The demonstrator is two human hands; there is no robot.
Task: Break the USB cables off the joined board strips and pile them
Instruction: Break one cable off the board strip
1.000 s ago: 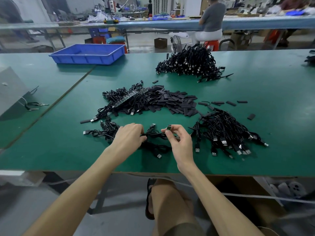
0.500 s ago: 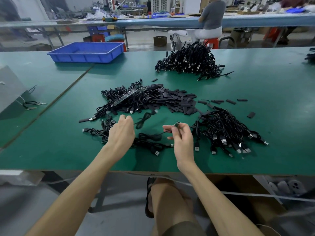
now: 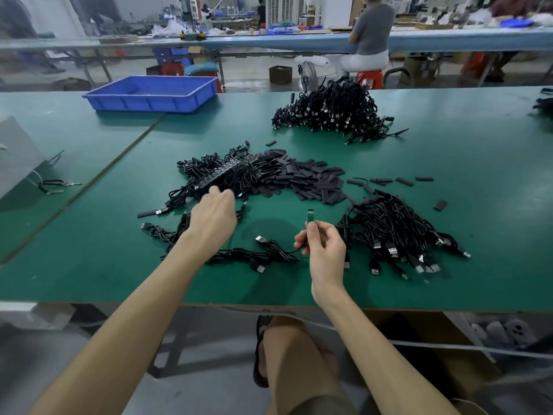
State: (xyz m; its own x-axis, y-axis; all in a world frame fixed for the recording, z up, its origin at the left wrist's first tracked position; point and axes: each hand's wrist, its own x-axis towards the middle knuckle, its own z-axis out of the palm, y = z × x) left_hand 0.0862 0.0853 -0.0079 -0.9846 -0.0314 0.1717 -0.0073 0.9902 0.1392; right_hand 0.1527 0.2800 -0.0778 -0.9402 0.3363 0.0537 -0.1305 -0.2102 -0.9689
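R hand (image 3: 324, 253) pinched a small green board piece (image 3: 310, 215) upright above the green surface (image 3: 478, 163); L hand (image 3: 214, 218) hovered at the cable tangle (image 3: 206, 175).

Board piece's long axis was approx vertical, free end pointing up, lower end gripped btwn thumb & forefinger w/ the other fingers curled in. A black cable (image 3: 278, 254) trailed from under the R hand off to the left, looped flat on the surface, running roughly left-right. L hand's fingers were loosely stretched fwd, gripping nothing visible, tips at the tangle's near edge. The joined board strip (image 3: 227, 172) lay on top of that tangle, long axis diagonal, near-left to far-right. A pile of loose cables (image 3: 398, 232) sat just right of the R hand, most USB plugs pointing near-right. A bigger cable pile (image 3: 329, 112) sat farther back, w/ a heap of black sleeves (image 3: 305, 181) btwn.
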